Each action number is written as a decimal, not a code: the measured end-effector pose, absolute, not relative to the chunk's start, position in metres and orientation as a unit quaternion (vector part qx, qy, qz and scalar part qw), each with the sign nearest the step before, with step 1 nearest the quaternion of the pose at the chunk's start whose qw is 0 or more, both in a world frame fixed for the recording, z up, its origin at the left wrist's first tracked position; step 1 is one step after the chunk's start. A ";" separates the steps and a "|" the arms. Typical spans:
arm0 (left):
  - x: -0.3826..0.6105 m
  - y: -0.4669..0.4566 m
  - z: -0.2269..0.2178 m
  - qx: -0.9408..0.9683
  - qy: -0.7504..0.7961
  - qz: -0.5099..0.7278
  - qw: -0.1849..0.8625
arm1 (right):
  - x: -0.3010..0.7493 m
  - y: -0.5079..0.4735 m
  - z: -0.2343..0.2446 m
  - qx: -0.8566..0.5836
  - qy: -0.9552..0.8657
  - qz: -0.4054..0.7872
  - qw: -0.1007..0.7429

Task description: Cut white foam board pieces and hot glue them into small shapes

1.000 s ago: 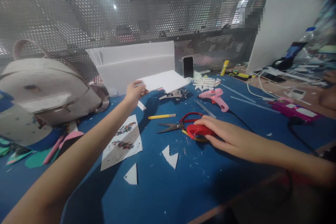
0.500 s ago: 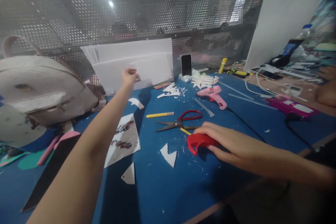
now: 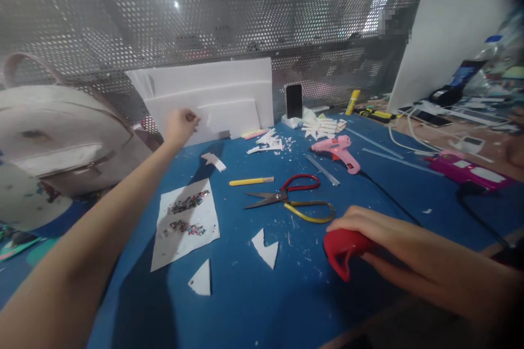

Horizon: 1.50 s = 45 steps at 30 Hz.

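My left hand (image 3: 180,125) reaches far back with its fingers curled, just left of a small white foam sheet (image 3: 233,118) that leans on larger white boards (image 3: 204,84) against the perforated metal wall. I see nothing in that hand. Close to the table's front edge, my right hand (image 3: 380,240) is closed around a curved red piece (image 3: 343,251) and holds it just above the blue table (image 3: 262,305).
Red-and-yellow scissors (image 3: 289,197), a yellow stick (image 3: 250,180), a pink glue gun (image 3: 338,150) and white scraps (image 3: 265,248) lie mid-table. A glitter-strewn white paper (image 3: 186,223) lies left. A pale backpack (image 3: 61,136) stands far left, a phone (image 3: 293,101) at the back, a magenta device (image 3: 466,169) right.
My left hand carried the white sheet to the back, stood it against the boards and drew away leftwards. My right hand pulled the red piece off the scissors towards the front edge.
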<state>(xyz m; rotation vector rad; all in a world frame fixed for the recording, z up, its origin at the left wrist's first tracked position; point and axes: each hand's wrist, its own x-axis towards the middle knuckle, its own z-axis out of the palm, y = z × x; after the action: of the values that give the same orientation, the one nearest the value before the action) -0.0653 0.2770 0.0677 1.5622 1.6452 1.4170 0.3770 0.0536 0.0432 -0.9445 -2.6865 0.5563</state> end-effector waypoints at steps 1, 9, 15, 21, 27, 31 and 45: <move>-0.065 0.267 0.067 0.606 0.596 0.480 0.218 | 0.377 0.055 0.042 -0.326 -0.920 0.181 0.118; -0.047 0.208 0.026 0.821 0.485 0.246 0.174 | 0.352 0.059 0.045 -0.309 -0.926 0.183 0.120; -0.040 0.220 0.029 0.844 0.456 0.243 0.145 | 0.342 0.055 0.056 -0.293 -0.919 0.240 0.110; -0.043 0.236 0.062 0.798 0.472 0.341 0.155 | 0.351 0.069 0.058 -0.359 -0.884 0.269 0.131; -0.052 0.238 0.079 0.738 0.473 0.408 0.256 | 0.345 0.077 0.057 -0.356 -0.877 0.285 0.148; -0.056 0.233 0.076 0.701 0.468 0.443 0.306 | 0.342 0.077 0.054 -0.352 -0.878 0.287 0.149; -0.013 0.153 0.104 0.692 0.348 0.595 0.217 | 0.327 0.103 0.032 -0.376 -0.902 0.197 0.081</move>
<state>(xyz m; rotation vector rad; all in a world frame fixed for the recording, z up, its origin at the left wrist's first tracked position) -0.0130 0.1530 0.1039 1.9161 0.9637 1.6476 0.3271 0.1035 0.0324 -1.1239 -2.6965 0.5896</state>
